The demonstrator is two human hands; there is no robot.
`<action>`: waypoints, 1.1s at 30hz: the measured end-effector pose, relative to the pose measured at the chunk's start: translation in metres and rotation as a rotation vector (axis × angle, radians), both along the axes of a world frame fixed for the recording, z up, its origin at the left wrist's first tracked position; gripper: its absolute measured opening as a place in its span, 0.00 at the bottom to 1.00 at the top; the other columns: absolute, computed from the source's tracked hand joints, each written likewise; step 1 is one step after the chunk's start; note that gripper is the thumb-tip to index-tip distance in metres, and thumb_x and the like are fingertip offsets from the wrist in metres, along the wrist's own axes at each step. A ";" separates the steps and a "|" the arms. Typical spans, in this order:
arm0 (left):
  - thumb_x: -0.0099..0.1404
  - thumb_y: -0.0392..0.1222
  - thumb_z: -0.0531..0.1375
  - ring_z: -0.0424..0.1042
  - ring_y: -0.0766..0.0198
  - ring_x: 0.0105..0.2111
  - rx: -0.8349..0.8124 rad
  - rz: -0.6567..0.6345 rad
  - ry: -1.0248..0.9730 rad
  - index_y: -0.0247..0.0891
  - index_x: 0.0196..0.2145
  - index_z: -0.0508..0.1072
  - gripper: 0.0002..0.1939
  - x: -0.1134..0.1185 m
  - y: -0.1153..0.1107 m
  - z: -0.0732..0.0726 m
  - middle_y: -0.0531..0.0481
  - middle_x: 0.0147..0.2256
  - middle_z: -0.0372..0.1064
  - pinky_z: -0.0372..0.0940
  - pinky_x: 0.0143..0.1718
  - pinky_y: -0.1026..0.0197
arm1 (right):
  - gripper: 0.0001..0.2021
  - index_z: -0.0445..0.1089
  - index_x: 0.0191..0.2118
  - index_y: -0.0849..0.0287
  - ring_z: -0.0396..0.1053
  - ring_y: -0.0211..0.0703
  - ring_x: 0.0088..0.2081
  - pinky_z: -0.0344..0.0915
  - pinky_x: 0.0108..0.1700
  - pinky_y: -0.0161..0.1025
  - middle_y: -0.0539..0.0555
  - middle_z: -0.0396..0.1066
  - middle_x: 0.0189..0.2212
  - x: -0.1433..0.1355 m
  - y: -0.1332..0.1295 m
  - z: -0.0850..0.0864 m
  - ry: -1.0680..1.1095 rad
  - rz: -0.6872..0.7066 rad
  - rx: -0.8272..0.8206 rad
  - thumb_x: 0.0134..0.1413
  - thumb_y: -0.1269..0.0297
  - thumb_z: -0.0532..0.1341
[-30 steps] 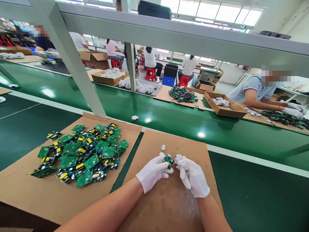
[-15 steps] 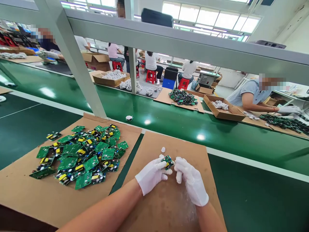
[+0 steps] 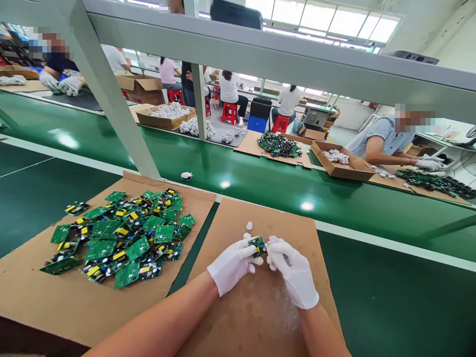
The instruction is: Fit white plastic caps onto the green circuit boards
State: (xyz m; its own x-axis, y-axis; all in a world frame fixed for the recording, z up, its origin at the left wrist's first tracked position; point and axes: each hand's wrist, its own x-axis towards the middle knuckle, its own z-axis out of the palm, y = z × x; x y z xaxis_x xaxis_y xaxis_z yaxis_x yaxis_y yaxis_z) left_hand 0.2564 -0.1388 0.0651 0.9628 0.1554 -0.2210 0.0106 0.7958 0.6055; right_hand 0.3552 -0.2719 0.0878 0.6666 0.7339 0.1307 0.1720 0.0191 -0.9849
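Note:
A small green circuit board [image 3: 257,246] with a yellow part is gripped by my white-gloved left hand [image 3: 233,264], between thumb and fingers. Just to its right, my gloved right hand [image 3: 293,271] has its fingers drawn together near the board's edge; whether they pinch anything is too small to tell. Both hands are over a brown cardboard sheet [image 3: 245,317]. A small white piece [image 3: 249,226] lies on the cardboard beyond my left hand. To the left, a heap of green boards with yellow parts [image 3: 126,233] covers another cardboard sheet [image 3: 92,317].
A green belt [image 3: 260,188] crosses beyond the cardboard, carrying a board with a white piece [image 3: 186,176]. A slanted grey post [image 3: 115,94] and a rail [image 3: 260,49] stand in front. Across the belt are boxes, board heaps and people in gloves.
The view has shifted slightly. My right hand's fingers have drawn closer together beside the board, still held in my left hand. The board with the white piece on the belt has moved left.

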 end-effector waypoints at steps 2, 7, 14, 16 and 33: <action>0.54 0.44 0.65 0.68 0.70 0.28 0.022 0.005 -0.009 0.36 0.39 0.70 0.16 0.000 -0.001 0.000 0.46 0.39 0.68 0.56 0.21 0.70 | 0.03 0.71 0.27 0.54 0.69 0.42 0.38 0.60 0.54 0.47 0.49 0.71 0.30 0.002 0.002 0.001 -0.125 0.015 0.059 0.49 0.65 0.64; 0.56 0.45 0.63 0.69 0.68 0.31 0.101 -0.021 -0.030 0.35 0.40 0.70 0.15 0.000 -0.003 0.001 0.45 0.37 0.69 0.60 0.27 0.69 | 0.04 0.71 0.34 0.54 0.70 0.44 0.37 0.53 0.59 0.52 0.45 0.65 0.16 -0.001 0.000 0.001 -0.005 -0.035 0.017 0.54 0.63 0.60; 0.56 0.44 0.64 0.68 0.68 0.33 0.151 -0.045 -0.040 0.36 0.39 0.71 0.14 -0.002 -0.006 0.008 0.46 0.36 0.69 0.61 0.29 0.70 | 0.11 0.72 0.41 0.55 0.65 0.37 0.25 0.68 0.39 0.43 0.48 0.68 0.22 -0.003 -0.002 0.003 0.026 -0.045 -0.029 0.55 0.57 0.58; 0.56 0.45 0.63 0.69 0.67 0.34 0.183 -0.036 -0.023 0.36 0.40 0.71 0.15 -0.001 -0.005 0.010 0.45 0.36 0.70 0.61 0.29 0.69 | 0.11 0.72 0.42 0.53 0.66 0.38 0.27 0.68 0.37 0.42 0.52 0.72 0.33 -0.004 -0.002 0.003 -0.016 -0.027 -0.043 0.54 0.58 0.60; 0.56 0.33 0.60 0.67 0.58 0.50 0.596 0.271 0.027 0.38 0.50 0.69 0.23 -0.001 -0.013 -0.006 0.45 0.48 0.70 0.58 0.56 0.57 | 0.05 0.68 0.36 0.56 0.70 0.48 0.47 0.72 0.40 0.40 0.58 0.74 0.41 -0.007 0.003 -0.015 -0.589 -0.232 -0.174 0.53 0.63 0.60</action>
State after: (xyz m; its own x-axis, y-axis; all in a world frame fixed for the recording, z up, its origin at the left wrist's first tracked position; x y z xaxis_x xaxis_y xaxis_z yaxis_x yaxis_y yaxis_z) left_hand 0.2556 -0.1520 0.0593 0.8677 0.4950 -0.0457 -0.1217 0.3006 0.9460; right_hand 0.3478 -0.2692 0.0726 0.6629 0.6234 0.4146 0.6643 -0.2344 -0.7098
